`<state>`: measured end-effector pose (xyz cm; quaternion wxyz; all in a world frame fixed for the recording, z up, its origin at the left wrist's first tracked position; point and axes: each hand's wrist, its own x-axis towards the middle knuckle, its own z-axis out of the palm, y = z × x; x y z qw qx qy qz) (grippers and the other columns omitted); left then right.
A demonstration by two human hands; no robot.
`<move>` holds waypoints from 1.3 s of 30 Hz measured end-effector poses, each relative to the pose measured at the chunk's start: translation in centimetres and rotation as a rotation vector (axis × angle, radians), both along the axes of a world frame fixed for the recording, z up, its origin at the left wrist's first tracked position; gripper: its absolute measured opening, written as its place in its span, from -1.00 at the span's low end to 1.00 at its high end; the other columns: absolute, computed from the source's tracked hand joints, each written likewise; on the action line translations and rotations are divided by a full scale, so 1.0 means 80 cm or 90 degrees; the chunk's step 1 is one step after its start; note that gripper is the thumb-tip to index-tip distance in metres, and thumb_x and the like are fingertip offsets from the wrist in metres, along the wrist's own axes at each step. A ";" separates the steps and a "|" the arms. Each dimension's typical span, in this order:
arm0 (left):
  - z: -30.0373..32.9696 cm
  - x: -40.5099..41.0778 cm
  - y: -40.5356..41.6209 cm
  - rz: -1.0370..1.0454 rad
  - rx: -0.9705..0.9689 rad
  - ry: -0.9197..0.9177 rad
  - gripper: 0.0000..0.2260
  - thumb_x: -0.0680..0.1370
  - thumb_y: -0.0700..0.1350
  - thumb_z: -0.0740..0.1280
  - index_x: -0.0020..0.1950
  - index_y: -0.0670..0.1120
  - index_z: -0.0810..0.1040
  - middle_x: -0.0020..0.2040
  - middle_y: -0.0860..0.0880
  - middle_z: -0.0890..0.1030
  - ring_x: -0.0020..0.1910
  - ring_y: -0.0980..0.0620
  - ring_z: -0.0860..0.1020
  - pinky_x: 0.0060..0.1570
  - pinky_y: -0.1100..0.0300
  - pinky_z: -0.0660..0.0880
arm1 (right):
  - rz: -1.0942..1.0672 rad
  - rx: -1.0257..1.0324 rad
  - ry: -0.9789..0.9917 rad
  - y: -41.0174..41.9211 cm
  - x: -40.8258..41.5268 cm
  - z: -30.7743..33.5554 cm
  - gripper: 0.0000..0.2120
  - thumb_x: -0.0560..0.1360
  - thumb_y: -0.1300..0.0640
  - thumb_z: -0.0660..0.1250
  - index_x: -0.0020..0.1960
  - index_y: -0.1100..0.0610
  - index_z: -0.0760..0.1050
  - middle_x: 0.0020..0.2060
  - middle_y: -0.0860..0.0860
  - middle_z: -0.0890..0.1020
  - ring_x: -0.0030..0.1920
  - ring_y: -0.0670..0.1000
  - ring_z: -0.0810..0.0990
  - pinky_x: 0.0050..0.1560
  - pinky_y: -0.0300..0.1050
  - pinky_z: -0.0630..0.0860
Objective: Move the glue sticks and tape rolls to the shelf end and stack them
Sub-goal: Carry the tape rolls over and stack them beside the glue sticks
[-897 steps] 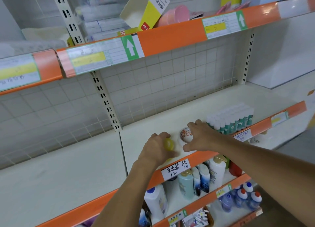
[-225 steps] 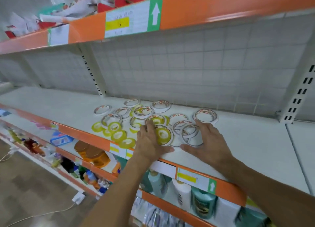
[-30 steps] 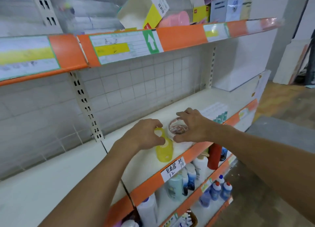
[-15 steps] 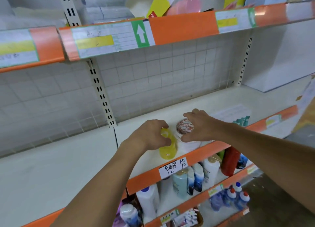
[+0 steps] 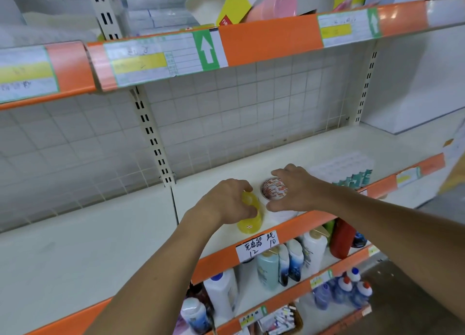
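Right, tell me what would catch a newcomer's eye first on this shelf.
First, the two hands at the front edge of the middle shelf: the left hand grips a stack of yellow tape rolls, and the right hand holds a stack of white tape rolls with a red-patterned top, right beside it. Next, the block of glue sticks standing to the right, and the bright orange shelf edges with their price tags.

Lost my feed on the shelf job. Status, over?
Left hand gripping yellow tape stack. Right hand gripping white tape stack. Both stacks on shelf, side by side. Glue sticks right of them, clear.
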<state>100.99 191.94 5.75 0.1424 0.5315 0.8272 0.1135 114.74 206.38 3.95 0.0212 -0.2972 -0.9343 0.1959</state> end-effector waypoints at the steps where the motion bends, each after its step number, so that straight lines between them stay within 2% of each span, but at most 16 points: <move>1: -0.001 0.000 -0.001 0.003 0.002 -0.004 -0.43 0.47 0.06 0.45 0.45 0.02 0.40 0.35 -0.04 0.46 0.27 -0.02 0.45 0.06 0.22 0.38 | -0.002 0.001 0.002 0.000 0.000 -0.001 -0.09 0.39 -0.21 0.46 0.58 0.04 0.11 0.42 0.02 0.25 0.47 0.05 0.16 0.39 0.06 0.31; 6: -0.004 0.002 -0.002 0.005 0.004 -0.023 -0.36 0.43 0.14 0.50 0.44 0.02 0.40 0.34 -0.03 0.47 0.27 -0.03 0.46 0.10 0.19 0.41 | -0.010 0.003 0.005 0.001 -0.002 -0.002 -0.09 0.38 -0.22 0.45 0.58 0.04 0.13 0.40 0.01 0.27 0.45 0.05 0.19 0.37 0.07 0.34; 11: -0.008 0.005 0.001 -0.002 0.012 -0.009 -0.41 0.44 0.03 0.51 0.43 0.01 0.40 0.33 -0.04 0.47 0.26 -0.04 0.46 0.03 0.22 0.37 | -0.006 0.002 0.002 0.001 -0.004 -0.002 -0.09 0.38 -0.23 0.46 0.57 0.03 0.13 0.41 0.02 0.28 0.44 0.06 0.21 0.36 0.06 0.35; 14: -0.008 0.007 0.003 -0.009 0.012 -0.013 -0.40 0.44 0.00 0.51 0.43 0.02 0.39 0.35 -0.03 0.47 0.28 -0.03 0.45 0.08 0.21 0.39 | 0.000 -0.002 -0.013 0.001 -0.006 -0.001 -0.05 0.36 -0.27 0.47 0.58 0.00 0.11 0.43 0.01 0.25 0.46 0.06 0.21 0.38 0.07 0.34; 18: -0.007 0.009 0.005 0.000 0.027 -0.040 -0.42 0.45 0.06 0.50 0.42 0.01 0.41 0.35 -0.01 0.48 0.27 -0.02 0.47 0.15 0.16 0.44 | 0.018 -0.004 -0.013 0.002 -0.007 -0.004 -0.06 0.35 -0.25 0.49 0.57 0.00 0.13 0.41 0.01 0.28 0.43 0.05 0.26 0.36 0.06 0.37; 24: -0.007 0.013 0.007 0.006 0.039 -0.021 -0.48 0.47 -0.02 0.48 0.40 -0.01 0.44 0.32 -0.02 0.50 0.25 -0.02 0.48 0.08 0.21 0.42 | 0.028 0.003 -0.006 0.006 -0.008 -0.003 -0.04 0.33 -0.26 0.51 0.56 0.02 0.16 0.34 0.02 0.32 0.38 0.04 0.29 0.34 0.04 0.39; 31: -0.008 0.018 0.010 0.023 0.031 -0.029 -0.40 0.45 -0.07 0.50 0.45 -0.02 0.36 0.34 -0.03 0.49 0.25 -0.04 0.48 0.05 0.21 0.44 | 0.023 -0.015 -0.003 0.008 -0.009 -0.005 -0.03 0.31 -0.26 0.53 0.56 0.02 0.16 0.34 0.01 0.30 0.36 0.04 0.34 0.31 0.05 0.44; 36: -0.008 0.021 0.009 0.033 0.030 -0.045 -0.30 0.43 0.03 0.52 0.49 -0.02 0.31 0.40 -0.03 0.44 0.32 -0.05 0.46 0.21 0.13 0.47 | 0.027 -0.038 0.010 0.009 -0.011 -0.006 -0.03 0.29 -0.23 0.55 0.54 0.04 0.18 0.36 0.00 0.34 0.34 0.03 0.39 0.29 0.03 0.46; 39: -0.009 0.022 0.008 0.038 0.031 -0.038 -0.30 0.43 0.01 0.53 0.49 -0.02 0.30 0.41 -0.04 0.44 0.32 -0.05 0.46 0.21 0.12 0.47 | 0.027 -0.032 0.000 0.011 -0.013 -0.006 -0.04 0.29 -0.23 0.55 0.54 0.02 0.18 0.35 0.00 0.34 0.33 0.04 0.39 0.28 0.04 0.47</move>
